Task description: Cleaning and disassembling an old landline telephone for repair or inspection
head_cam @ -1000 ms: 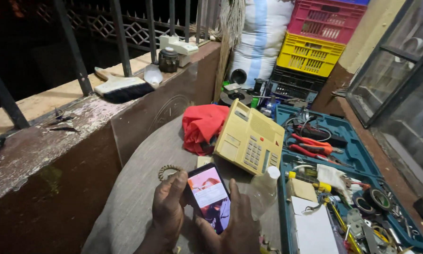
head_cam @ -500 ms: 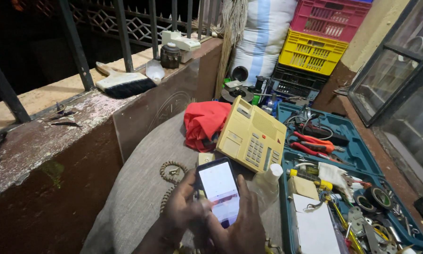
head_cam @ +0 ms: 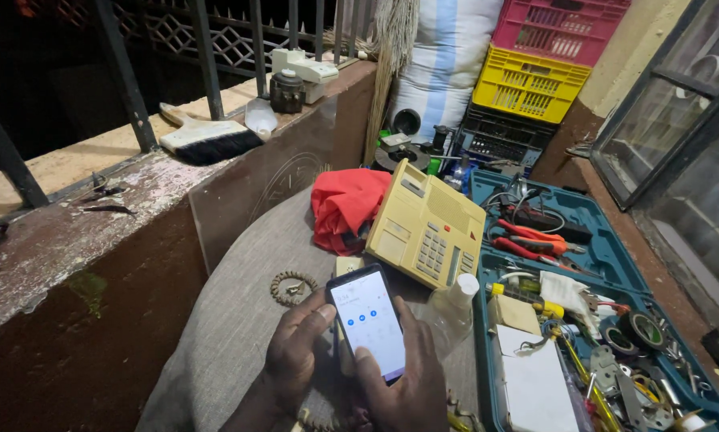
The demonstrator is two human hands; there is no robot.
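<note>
Left hand: wraps smartphone edge.
Right hand: supports smartphone, thumb on screen.
Blue tool case: red pliers, tape rolls, wires.

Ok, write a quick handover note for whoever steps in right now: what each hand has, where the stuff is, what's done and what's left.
Left hand: cradles the black smartphone with the lit white screen from its left side.
Right hand: grips the phone's lower right edge, thumb resting on the screen.
Beige push-button desk telephone base: lies tilted on the grey round cloth-covered table, against the red crumpled cloth, untouched by either hand.
Open teal plastic tool case: to the right, holding red-handled pliers.
Done: smartphone is on and in hand.
Left: desk telephone looks closed and unopened; tools remain in the case.
</note>
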